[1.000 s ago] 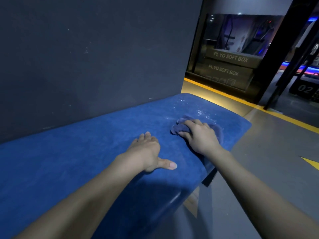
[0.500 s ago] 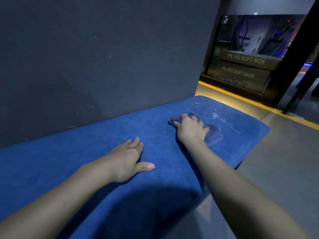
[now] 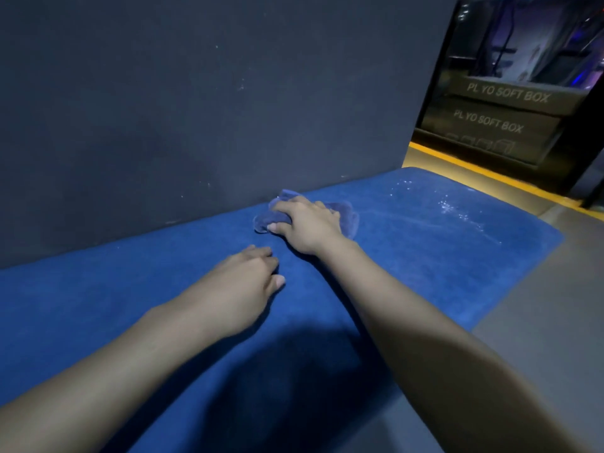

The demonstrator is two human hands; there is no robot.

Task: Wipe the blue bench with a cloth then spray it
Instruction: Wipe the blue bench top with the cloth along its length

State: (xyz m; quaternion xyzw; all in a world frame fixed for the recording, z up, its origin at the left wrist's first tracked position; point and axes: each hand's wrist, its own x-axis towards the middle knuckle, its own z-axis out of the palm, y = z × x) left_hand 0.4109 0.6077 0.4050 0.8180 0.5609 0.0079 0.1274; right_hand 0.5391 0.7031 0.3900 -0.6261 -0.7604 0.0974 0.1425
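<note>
The blue bench runs from the lower left to the right along a dark wall. A blue-grey cloth lies bunched on its top close to the wall. My right hand presses down on the cloth with the fingers curled over it. My left hand rests on the bench top just in front of the right hand, fingers loosely bent and holding nothing. Wet, shiny streaks show on the bench's right end. No spray bottle is in view.
The dark wall stands directly behind the bench. Grey floor lies to the right, with a yellow line beyond the bench's end. Two stacked dark boxes marked "PLYO SOFT BOX" stand at the far right.
My right hand has dragged the cloth leftward and back toward the wall, away from the bench's wet right end. My left hand's fingers have drawn together and its thumb tucked in.
</note>
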